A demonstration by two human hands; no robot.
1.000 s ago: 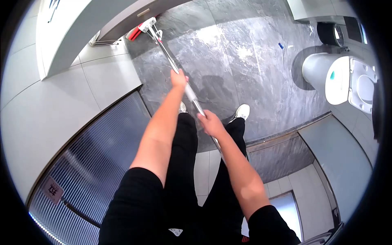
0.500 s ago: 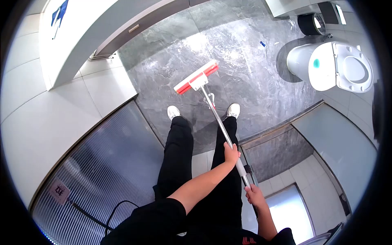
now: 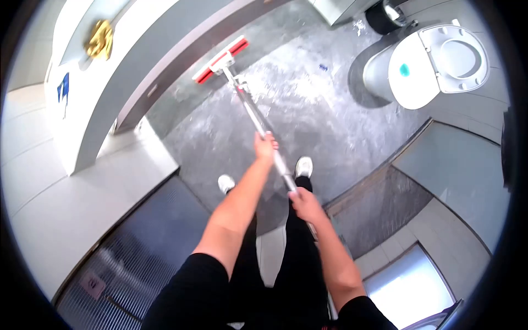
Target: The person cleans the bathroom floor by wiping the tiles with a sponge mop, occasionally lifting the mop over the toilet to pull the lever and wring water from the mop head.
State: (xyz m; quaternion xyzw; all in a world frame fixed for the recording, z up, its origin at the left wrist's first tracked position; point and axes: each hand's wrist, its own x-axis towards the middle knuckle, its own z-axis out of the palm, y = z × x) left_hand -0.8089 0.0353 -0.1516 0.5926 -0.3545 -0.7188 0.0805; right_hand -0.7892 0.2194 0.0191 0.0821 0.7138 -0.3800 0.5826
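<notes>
A sponge mop (image 3: 248,108) with a long silver handle stretches forward from me. Its red and white head (image 3: 220,60) rests on the grey floor close to the cabinet base at upper left. My left hand (image 3: 265,147) is wrapped round the handle about midway along. Lower down, my right hand (image 3: 306,204) grips the same handle, near my right leg. The handle's rear end runs back past my right forearm.
A white toilet (image 3: 421,69) stands at upper right beside a dark bin (image 3: 385,16). A small blue scrap (image 3: 323,67) lies on the floor. On the white counter at left are a yellow cloth (image 3: 100,40) and a blue item (image 3: 63,88). Ribbed glass (image 3: 148,242) borders the lower left.
Both hands have pushed the mop forward and to the left, taking its head from mid-floor to beside the cabinet base. My view has shifted, bringing the yellow cloth into sight.
</notes>
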